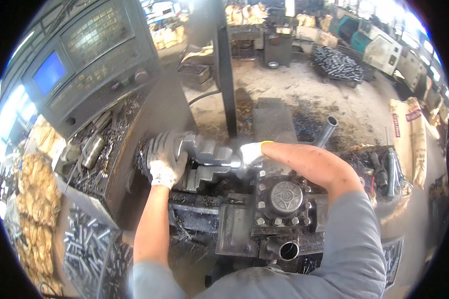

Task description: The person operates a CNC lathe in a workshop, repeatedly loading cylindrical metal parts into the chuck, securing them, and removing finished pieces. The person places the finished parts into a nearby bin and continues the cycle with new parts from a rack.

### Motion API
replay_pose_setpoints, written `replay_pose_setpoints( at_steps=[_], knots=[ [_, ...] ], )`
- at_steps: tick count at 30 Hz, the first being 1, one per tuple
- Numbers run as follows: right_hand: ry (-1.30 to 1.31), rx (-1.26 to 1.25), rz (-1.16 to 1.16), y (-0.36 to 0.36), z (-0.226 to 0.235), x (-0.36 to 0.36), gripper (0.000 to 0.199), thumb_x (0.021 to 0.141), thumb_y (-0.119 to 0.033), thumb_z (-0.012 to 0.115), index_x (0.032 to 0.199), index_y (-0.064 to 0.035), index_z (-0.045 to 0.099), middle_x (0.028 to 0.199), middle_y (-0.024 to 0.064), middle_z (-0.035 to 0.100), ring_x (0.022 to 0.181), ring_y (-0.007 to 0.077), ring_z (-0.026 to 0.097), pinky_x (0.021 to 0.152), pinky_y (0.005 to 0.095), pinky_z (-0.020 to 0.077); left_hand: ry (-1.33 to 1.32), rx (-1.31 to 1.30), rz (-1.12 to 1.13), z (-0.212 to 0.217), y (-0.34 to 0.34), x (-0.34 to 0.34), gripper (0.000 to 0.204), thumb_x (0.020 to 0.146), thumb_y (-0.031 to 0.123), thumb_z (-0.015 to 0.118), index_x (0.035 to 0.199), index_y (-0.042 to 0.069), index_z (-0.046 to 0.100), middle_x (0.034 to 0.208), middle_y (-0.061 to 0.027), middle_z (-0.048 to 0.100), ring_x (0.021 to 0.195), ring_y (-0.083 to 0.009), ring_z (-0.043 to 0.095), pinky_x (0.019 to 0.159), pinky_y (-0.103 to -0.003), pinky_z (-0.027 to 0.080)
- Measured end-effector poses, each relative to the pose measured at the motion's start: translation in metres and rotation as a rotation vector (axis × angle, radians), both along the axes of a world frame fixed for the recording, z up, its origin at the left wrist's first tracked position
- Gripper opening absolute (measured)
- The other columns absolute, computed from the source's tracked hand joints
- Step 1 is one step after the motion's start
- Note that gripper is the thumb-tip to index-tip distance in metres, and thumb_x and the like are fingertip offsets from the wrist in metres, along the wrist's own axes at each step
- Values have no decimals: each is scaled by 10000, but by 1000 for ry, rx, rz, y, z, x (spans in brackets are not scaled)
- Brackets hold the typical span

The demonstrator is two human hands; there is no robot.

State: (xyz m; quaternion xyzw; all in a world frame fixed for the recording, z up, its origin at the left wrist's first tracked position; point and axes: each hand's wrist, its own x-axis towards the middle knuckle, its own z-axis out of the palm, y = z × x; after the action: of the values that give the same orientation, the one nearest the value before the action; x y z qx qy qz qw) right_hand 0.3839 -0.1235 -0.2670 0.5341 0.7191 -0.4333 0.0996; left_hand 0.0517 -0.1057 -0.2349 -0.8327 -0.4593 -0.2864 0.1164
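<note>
My left hand (165, 155), in a pale work glove, lies on the body of a lathe chuck (187, 142). Its fingers are stretched out over the rim. Stepped dark jaws (207, 149) stick out from the chuck toward the right. Between them a shiny metal rod (228, 162) lies level. My right hand (253, 154), in a white glove with a yellow cuff, is closed around the rod's right end; its fingertips are partly hidden. Just below the right hand stands the tool turret (286, 198), with a round cap and several bolts around it.
A control panel (92, 55) with a blue screen rises at left, above a chip-covered ledge (119, 119). Cut metal pieces fill a bin (85, 244) at lower left. An upright pipe (328, 130) stands behind my right forearm. Tools (391, 172) lie at right; a loaded cart (339, 65) stands far back.
</note>
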Motion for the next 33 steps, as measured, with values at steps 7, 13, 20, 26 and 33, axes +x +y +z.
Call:
replay_pose_setpoints(
  at_steps=[7, 13, 20, 26, 33],
  knots=[
    [-800, 681, 70, -87, 92, 21, 208, 720, -179, 798, 907, -103, 851, 889, 158, 801, 823, 347, 788, 707, 478, 613, -46, 36, -38, -14, 8, -5, 711, 821, 265, 781, 1471, 45, 594, 1491, -181, 628, 1441, -378, 530, 1272, -534, 333],
    [-479, 776, -599, -229, 167, -64, 398, 720, -365, 826, 952, -41, 808, 901, 202, 790, 835, 360, 795, 755, 456, 645, -220, 20, -260, 2, -33, -9, 705, 834, 255, 835, 1459, 29, 600, 1440, -218, 649, 1397, -395, 566, 1254, -566, 352],
    [861, 32, -1011, -326, 12, -195, 471, 920, -382, 845, 1198, -15, 747, 917, 24, 748, 805, 99, 695, 680, 281, 564, -1398, -1626, -705, -101, -234, -22, 555, 1030, 349, 683, 1427, -27, 589, 1337, -149, 681, 1236, -294, 656, 1102, -455, 509],
    [932, -41, -1128, -361, -123, -201, 682, 872, -508, 854, 1384, -84, 704, 1277, 40, 719, 1108, 129, 665, 814, 362, 600, -1442, -1977, -322, -129, -248, -7, 476, 1052, 299, 644, 1410, -13, 616, 1328, -129, 695, 1228, -297, 661, 1112, -443, 498],
    [489, 319, -1107, -441, -134, -179, 638, 843, -546, 795, 1097, 38, 752, 950, 202, 786, 827, 265, 726, 745, 471, 564, -1414, -1885, -264, -141, -261, -20, 391, 1056, 364, 545, 1216, 40, 694, 1232, -108, 706, 1157, -264, 678, 993, -446, 580]
  ],
)
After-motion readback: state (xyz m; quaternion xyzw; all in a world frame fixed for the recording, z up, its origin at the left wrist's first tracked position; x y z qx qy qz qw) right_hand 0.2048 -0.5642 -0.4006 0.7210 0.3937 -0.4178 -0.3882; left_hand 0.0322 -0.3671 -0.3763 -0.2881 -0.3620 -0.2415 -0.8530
